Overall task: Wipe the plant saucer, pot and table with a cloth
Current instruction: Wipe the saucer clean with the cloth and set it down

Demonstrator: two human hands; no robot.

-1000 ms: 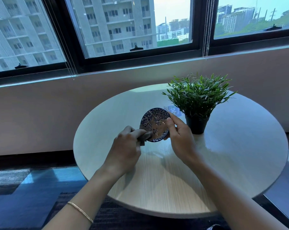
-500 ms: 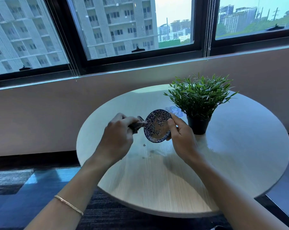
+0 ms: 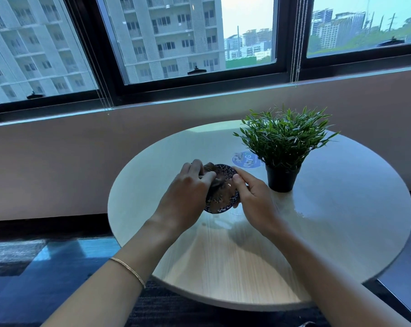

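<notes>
A small round saucer (image 3: 223, 197) with a blue-and-white pattern is tilted up on edge above the pale round table (image 3: 329, 220). My right hand (image 3: 254, 197) grips its right rim, thumb on the top edge. My left hand (image 3: 188, 197) presses a small dark grey cloth (image 3: 215, 179) against the saucer's face, and its fingers hide most of the cloth. A green leafy plant (image 3: 283, 138) in a black pot (image 3: 282, 178) stands on the table just right of my hands.
A round blue sticker (image 3: 244, 160) lies on the tabletop behind the saucer. A low wall and dark-framed windows (image 3: 199, 76) rise behind the table. Blind cords (image 3: 296, 43) hang at the window. Dark carpet (image 3: 58, 267) lies left of and below the table.
My left hand with the cloth swung from the saucer's lower left out past its left rim, then back onto its upper face. The right hand kept hold of the tilted saucer.
</notes>
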